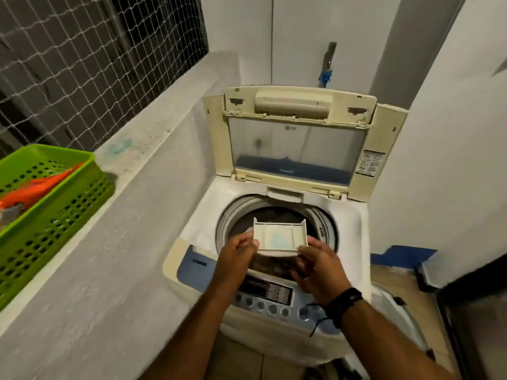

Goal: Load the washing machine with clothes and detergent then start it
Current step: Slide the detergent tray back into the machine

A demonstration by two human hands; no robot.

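A green basket (49, 198) sat on the ledge at far left. Over the open washing machine (274, 270), the left hand (237, 255) and right hand (319, 267) each pinched the detergent drawer (278, 237) level, likely to keep its contents from spilling above the clothes (270, 266)

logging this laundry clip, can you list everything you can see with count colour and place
washing machine: one, cream and blue, centre, top-loading
lid: one, cream with clear window, folded up at the back
clothes: dark pile, count unclear, inside the drum
detergent drawer: one, white with bluish residue, held above the drum
control panel: one, blue-grey with round buttons, machine front edge
basket: one, green, on the ledge at left, holding an orange item
ledge: one, grey, along the left
netting: one, white, over the window, upper left
tap: one, metal with blue fitting, wall behind the machine
wristband: one, black, right wrist
left hand: one, grips the drawer's left side
right hand: one, grips the drawer's right side
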